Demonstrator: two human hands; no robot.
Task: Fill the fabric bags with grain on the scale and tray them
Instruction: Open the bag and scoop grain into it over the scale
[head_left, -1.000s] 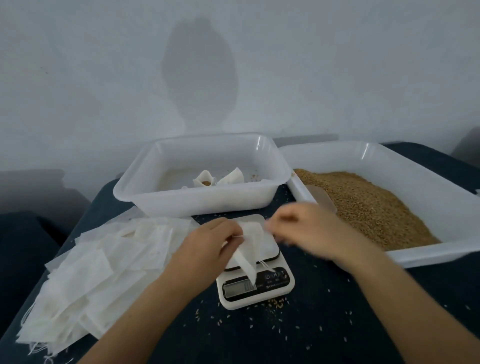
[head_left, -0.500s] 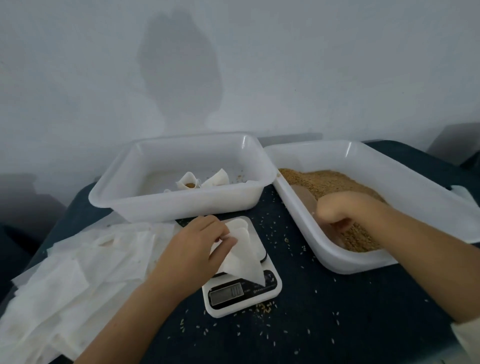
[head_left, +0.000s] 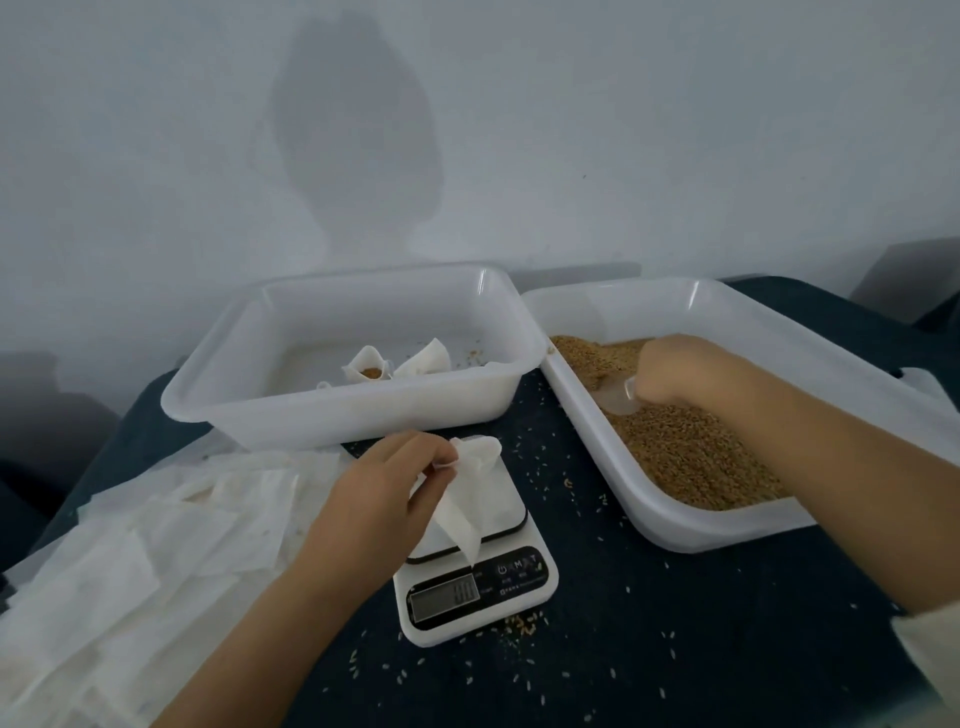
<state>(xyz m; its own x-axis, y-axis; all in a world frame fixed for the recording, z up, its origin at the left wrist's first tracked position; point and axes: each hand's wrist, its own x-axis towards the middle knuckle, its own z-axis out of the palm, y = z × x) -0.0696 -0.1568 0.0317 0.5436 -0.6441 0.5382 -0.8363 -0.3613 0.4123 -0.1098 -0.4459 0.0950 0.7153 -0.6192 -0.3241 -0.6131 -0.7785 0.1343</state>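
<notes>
The right hand (head_left: 675, 371), which a second ago is at the fabric bag (head_left: 470, 488) over the scale (head_left: 475, 587), now sits deep in the grain (head_left: 685, 447), gripping a clear scoop (head_left: 618, 395). The left hand (head_left: 379, 488) alone now pinches the bag's mouth, lifted open higher above the platform.

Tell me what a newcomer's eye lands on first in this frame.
The golden-brown grain heaped in the white plastic tray on the right, where the right hand grips a clear plastic scoop. Next, the left hand pinching an empty white fabric bag over the small white digital scale.
</notes>
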